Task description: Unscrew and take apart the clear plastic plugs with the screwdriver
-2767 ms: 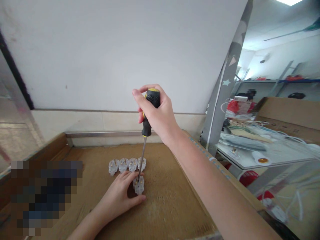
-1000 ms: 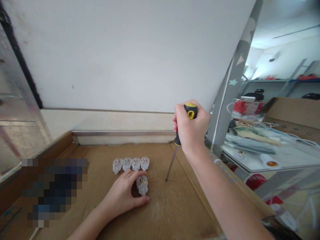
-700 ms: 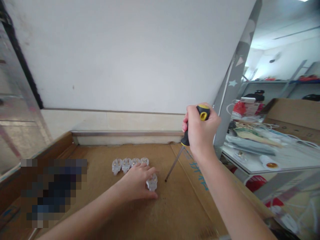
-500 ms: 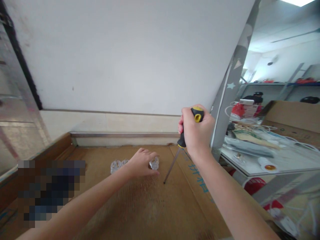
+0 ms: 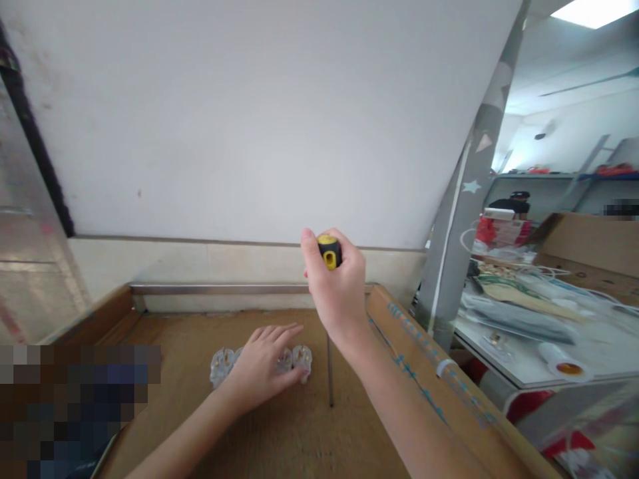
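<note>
A row of clear plastic pieces with brass-coloured metal parts (image 5: 223, 363) lies on the brown cardboard surface (image 5: 200, 332). My left hand (image 5: 262, 366) rests over the middle of the row, fingers spread, thumb touching the rightmost piece (image 5: 301, 359); it hides part of the row. To the right, my right hand (image 5: 337, 279) is wrapped round the yellow and black handle of a screwdriver (image 5: 330, 372). The shaft points down, its tip just right of the row and near the cardboard.
A raised wooden rim (image 5: 107, 307) borders the cardboard. Beyond it stands a large white panel (image 5: 259, 120). On the right are a grey post (image 5: 449, 246) and a cluttered white table (image 5: 519, 366). A person (image 5: 519, 201) is in the far background.
My right hand and the screwdriver have moved left, and the shaft is now nearly upright. My left hand has shifted slightly left and down, over the row. The view has shifted a little.
</note>
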A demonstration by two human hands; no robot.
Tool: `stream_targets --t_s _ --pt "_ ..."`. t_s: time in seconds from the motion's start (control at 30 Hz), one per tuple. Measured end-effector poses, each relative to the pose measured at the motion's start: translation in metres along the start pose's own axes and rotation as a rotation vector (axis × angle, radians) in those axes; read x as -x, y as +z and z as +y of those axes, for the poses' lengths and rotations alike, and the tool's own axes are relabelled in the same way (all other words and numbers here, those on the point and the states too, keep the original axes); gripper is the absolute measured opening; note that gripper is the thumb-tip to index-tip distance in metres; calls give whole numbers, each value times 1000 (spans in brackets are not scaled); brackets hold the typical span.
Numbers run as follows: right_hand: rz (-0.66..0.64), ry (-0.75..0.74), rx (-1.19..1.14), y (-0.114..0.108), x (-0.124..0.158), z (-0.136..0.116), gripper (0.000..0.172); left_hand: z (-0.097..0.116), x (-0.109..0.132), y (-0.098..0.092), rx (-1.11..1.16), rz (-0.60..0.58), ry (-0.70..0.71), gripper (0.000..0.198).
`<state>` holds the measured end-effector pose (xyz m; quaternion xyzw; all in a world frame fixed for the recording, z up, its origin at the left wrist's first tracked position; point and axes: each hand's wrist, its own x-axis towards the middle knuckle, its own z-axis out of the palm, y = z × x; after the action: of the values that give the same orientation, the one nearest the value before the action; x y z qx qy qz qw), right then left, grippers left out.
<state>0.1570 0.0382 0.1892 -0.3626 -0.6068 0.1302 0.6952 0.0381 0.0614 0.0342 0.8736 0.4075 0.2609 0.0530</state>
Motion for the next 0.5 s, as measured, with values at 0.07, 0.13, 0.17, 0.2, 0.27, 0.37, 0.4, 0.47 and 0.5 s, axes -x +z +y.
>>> stream_targets --t_s 0.07,0.13,0.17,0.2,0.27,0.37,0.4,0.47,0.5 --pt "3 -11 12 0 0 1 36 -9 13 -7 4 164 -197 33" --pt "8 -12 7 -2 1 0 35 -18 31 -14 -22 279 -353 29" --pt "11 -13 -2 -3 2 0 35 -23 40 -17 -39 317 -397 29" --pt "14 -17 -10 -4 3 -1 36 -28 48 -19 -60 343 -423 29" --pt "4 -25 -22 -6 7 -5 36 -35 62 -19 -104 365 -442 31" --pt "-2 -47 -18 -12 15 -11 35 -42 74 -16 -131 300 -413 27" --pt "21 -62 -3 -16 19 -14 32 -43 76 -14 -141 271 -411 25" --pt "97 -136 103 -29 26 -19 26 -43 77 -13 -164 232 -410 23" --pt "138 -195 197 -37 30 -22 23 -42 77 -12 -176 223 -412 23"
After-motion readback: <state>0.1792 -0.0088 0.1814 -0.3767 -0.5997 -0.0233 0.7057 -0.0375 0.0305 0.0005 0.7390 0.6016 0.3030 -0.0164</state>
